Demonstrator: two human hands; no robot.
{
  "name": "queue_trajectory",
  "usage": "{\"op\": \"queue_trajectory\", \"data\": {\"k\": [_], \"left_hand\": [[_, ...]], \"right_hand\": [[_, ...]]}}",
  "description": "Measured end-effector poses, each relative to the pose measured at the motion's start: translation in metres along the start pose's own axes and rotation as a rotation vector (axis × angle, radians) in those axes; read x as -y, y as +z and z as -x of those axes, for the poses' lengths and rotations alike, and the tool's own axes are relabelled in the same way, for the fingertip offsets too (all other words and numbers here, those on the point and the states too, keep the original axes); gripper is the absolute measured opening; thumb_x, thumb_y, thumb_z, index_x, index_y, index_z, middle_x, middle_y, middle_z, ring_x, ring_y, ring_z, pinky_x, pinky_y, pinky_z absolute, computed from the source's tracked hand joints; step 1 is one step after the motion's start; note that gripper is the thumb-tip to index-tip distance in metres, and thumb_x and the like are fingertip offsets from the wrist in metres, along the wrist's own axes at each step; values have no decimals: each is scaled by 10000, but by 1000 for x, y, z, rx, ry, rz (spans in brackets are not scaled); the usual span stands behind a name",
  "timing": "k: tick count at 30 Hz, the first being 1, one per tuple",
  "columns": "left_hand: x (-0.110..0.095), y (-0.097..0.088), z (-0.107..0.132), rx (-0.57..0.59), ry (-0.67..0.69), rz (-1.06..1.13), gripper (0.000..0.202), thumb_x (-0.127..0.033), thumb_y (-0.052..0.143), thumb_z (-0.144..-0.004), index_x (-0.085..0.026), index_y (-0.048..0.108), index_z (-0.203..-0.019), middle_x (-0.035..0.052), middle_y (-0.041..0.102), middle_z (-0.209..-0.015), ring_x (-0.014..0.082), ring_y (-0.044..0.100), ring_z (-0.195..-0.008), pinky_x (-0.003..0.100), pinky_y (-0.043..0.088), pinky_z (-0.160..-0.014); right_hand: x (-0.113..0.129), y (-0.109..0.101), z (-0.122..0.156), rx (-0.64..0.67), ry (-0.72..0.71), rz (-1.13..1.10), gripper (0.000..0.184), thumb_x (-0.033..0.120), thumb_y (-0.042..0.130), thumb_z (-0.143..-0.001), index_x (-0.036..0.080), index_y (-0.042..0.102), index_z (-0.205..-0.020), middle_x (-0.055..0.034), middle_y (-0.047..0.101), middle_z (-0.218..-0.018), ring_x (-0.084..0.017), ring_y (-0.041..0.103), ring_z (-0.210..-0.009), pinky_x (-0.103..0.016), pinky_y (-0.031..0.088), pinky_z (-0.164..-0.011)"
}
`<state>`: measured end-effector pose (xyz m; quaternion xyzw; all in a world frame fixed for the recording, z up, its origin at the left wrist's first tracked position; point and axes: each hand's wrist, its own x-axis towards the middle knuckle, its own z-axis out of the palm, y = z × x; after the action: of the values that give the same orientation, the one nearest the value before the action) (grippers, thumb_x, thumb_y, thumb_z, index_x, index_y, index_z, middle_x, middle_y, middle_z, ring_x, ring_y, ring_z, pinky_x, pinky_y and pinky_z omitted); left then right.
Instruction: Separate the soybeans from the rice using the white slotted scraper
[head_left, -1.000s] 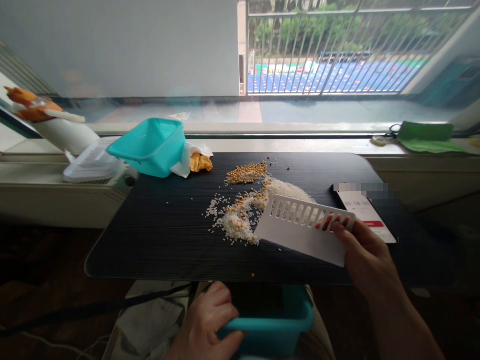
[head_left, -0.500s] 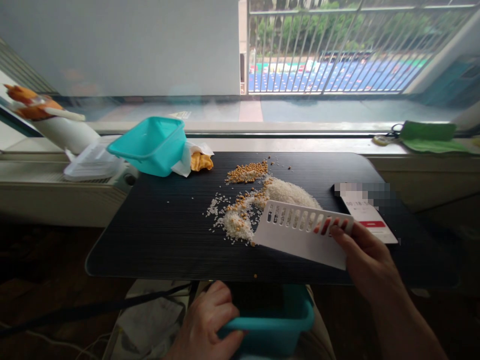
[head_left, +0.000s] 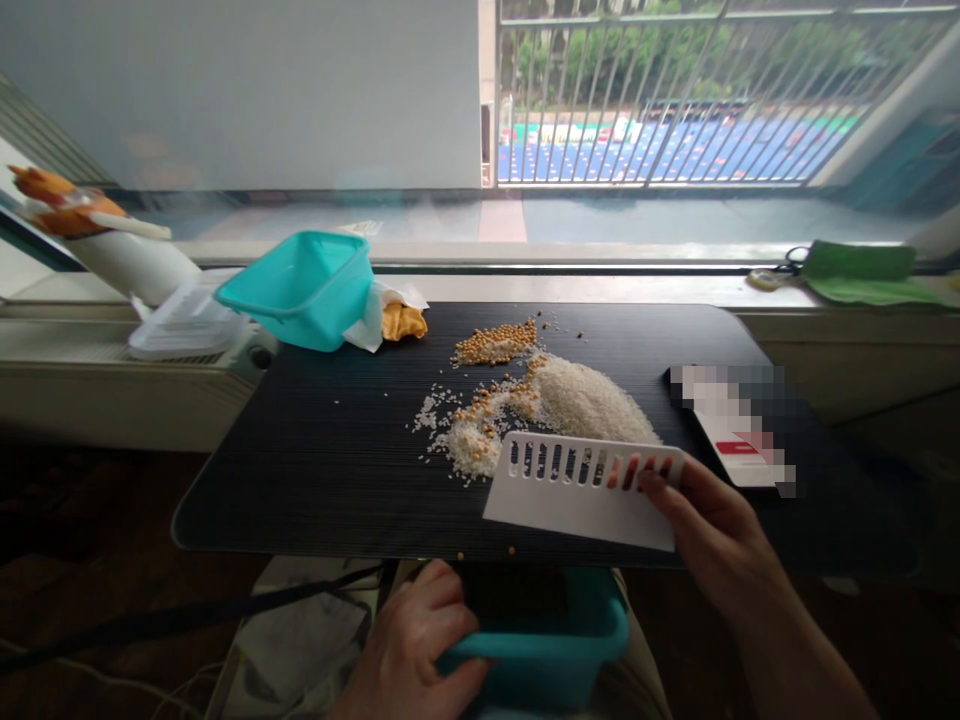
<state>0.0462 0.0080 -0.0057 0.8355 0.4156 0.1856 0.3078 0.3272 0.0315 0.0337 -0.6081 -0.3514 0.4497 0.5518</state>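
My right hand (head_left: 701,505) grips the right end of a white slotted card (head_left: 577,515), tilted over the front part of the black table (head_left: 315,470). Behind the card lies a large heap of white rice (head_left: 585,395). A smaller rice pile mixed with soybeans (head_left: 476,440) sits to the left, and a cluster of soybeans (head_left: 499,343) lies farther back. Below the front edge, my left hand (head_left: 424,635) is closed on the rim of a turquoise basin (head_left: 555,648). Its dark inside cannot be made out. Two single beans (head_left: 511,550) rest by the edge.
Back left, a second turquoise basin (head_left: 300,290) leans beside a crumpled packet (head_left: 403,320) and a clear plastic lid (head_left: 184,325). A phone (head_left: 720,430) lies at the table's right. On the sill are a green cloth (head_left: 862,270) and a roll of tape (head_left: 766,280).
The slotted card in my right hand has moved left and toward me, away from the rice heap. A second bean now lies near the front edge. My left hand stays on the basin.
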Motion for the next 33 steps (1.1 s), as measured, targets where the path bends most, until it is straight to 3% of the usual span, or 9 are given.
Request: {"op": "queue_trajectory", "data": {"k": [5, 10, 14, 18, 22, 24, 28, 33], "left_hand": [[7, -9, 10, -5, -37, 46, 177, -64, 610, -769, -177, 631, -634, 25, 610, -741, 190, 632, -792, 256, 493, -666], [23, -27, 25, -112, 19, 30, 193, -66, 571, -815, -187, 623, -673, 23, 624, -762, 178, 637, -779, 235, 509, -675], [27, -36, 28, -150, -9, -31, 221, -87, 604, -834, -190, 623, -638, 14, 613, -704, 168, 633, -710, 225, 494, -619], [25, -40, 26, -175, 6, -46, 235, -82, 591, -825, -196, 643, -626, 6, 603, -649, 171, 640, -695, 221, 497, -607], [24, -42, 28, -184, -25, -54, 232, -101, 601, -828, -197, 661, -625, 29, 651, -740, 172, 663, -733, 219, 528, -647], [24, -41, 30, -185, -35, -59, 230, -106, 598, -833, -193, 661, -629, 35, 654, -759, 172, 660, -733, 225, 527, -648], [23, -35, 28, -149, -4, -44, 214, -75, 561, -800, -188, 632, -633, 19, 605, -669, 191, 622, -725, 252, 497, -622], [16, -21, 19, -65, -2, -6, 174, -54, 565, -739, -179, 637, -643, 35, 609, -707, 206, 605, -756, 275, 489, -628]], "right_hand": [[-7, 19, 17, 168, 51, 2, 338, 561, 765, -785, 230, 790, -849, -30, 759, -782, -168, 654, -698, -225, 533, -623], [-10, 28, 33, 171, 120, -12, 301, 529, 756, -812, 236, 776, -873, -11, 744, -781, -136, 606, -660, -200, 500, -610], [-15, 43, 26, 127, 58, -92, 269, 513, 735, -838, 252, 759, -896, -21, 751, -855, -173, 649, -766, -231, 527, -689], [-23, 62, 18, 249, -7, -82, 264, 490, 669, -902, 237, 742, -896, -27, 730, -854, -159, 625, -754, -226, 507, -674], [-21, 67, 22, 352, 21, -24, 273, 472, 640, -929, 219, 743, -920, -31, 726, -864, -154, 623, -753, -224, 504, -673], [-16, 62, 26, 265, 23, -35, 271, 480, 675, -900, 222, 755, -910, -35, 745, -877, -168, 650, -771, -234, 525, -696], [-17, 44, 24, -36, 46, -97, 261, 487, 761, -819, 240, 774, -903, -45, 787, -904, -217, 716, -819, -287, 583, -745], [-31, 20, 11, -213, -3, -122, 253, 462, 804, -776, 245, 764, -899, -39, 796, -888, -230, 738, -845, -345, 600, -818]]}}
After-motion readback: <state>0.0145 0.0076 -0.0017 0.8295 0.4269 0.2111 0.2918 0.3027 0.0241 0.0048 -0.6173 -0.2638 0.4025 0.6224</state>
